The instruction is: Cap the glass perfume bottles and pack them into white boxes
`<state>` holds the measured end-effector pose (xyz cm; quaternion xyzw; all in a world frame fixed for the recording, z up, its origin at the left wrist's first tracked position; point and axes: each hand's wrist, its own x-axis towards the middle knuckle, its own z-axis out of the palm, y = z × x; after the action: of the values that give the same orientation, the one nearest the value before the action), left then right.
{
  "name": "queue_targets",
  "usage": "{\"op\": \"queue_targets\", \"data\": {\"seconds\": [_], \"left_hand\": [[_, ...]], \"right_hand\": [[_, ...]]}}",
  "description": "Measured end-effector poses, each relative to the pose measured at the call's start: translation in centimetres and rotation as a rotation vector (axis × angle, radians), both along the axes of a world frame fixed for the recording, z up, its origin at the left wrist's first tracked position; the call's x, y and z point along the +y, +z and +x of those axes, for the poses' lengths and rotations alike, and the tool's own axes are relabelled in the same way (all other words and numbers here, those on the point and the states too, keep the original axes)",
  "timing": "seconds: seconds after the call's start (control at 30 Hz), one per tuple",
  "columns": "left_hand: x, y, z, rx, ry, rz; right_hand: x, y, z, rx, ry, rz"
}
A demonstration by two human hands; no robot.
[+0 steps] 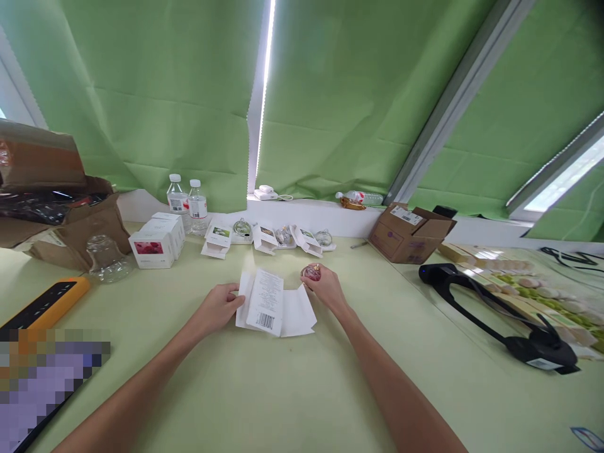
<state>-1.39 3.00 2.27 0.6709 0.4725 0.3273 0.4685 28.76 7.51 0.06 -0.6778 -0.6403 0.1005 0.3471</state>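
Note:
My left hand (221, 306) pinches the left edge of an opened white carton (265, 302), which lies partly unfolded on the table with printed text and a barcode facing up. My right hand (325, 286) is closed around a small clear round ornament with reddish contents (311, 272), just right of the carton's spread flap. Behind them stand several opened white boxes, among them one with a green picture (219, 234). Small clear round ornaments, such as a greenish one (242, 228), sit beside these boxes.
On the left are a row of closed white boxes (155, 242), a clear jar (106, 259), two water bottles (197, 204) and an orange power strip (51, 305). A cardboard box (408, 233) and a black headset-like device (500, 321) are on the right. A lying bottle (361, 197) rests on the ledge.

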Motion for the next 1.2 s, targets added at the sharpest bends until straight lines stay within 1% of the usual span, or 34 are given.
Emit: {"op": "queue_targets", "data": {"seconds": [0.13,0.3,0.4,0.67,0.73,0.87,0.97,1.0,1.07,1.13,1.2], "left_hand": [[0.5,-0.4,-0.6,0.065,0.072,0.031],[1.0,-1.7,-1.1,0.144,0.207,0.091],[1.1,-2.2,-1.0,0.155,0.239,0.109],[0.7,-2.0,-0.8,0.225,0.302,0.186],[0.7,-2.0,-0.9,0.286,0.326,0.231],[0.8,-2.1,-1.2,0.346,0.355,0.228],[0.9,-2.2,-1.2,0.353,0.393,0.229],[0.9,-2.2,-1.2,0.349,0.406,0.234],[1.0,-2.3,-1.1,0.336,0.424,0.239],[1.1,-2.6,-1.0,0.321,0.433,0.245],[1.3,-2.8,-0.9,0.326,0.424,0.277]], "right_hand": [[0.2,-0.5,0.6,0.002,-0.026,-0.01],[0.3,-0.8,0.7,0.004,-0.034,-0.024],[0.4,-1.0,0.7,0.003,-0.036,-0.027],[-0.5,-1.0,0.4,-0.002,-0.048,-0.005],[-1.0,-0.7,0.4,-0.003,-0.048,-0.002],[-2.0,0.4,0.2,0.007,-0.004,0.022],[-2.9,1.7,-0.4,-0.005,-0.019,0.129],[-3.3,2.1,-0.7,-0.013,-0.027,0.191],[-4.0,2.9,-1.7,-0.023,-0.033,0.364],[-4.9,3.3,-3.0,-0.031,0.008,0.486],[-5.9,3.4,-4.4,-0.044,0.104,0.505]]}}
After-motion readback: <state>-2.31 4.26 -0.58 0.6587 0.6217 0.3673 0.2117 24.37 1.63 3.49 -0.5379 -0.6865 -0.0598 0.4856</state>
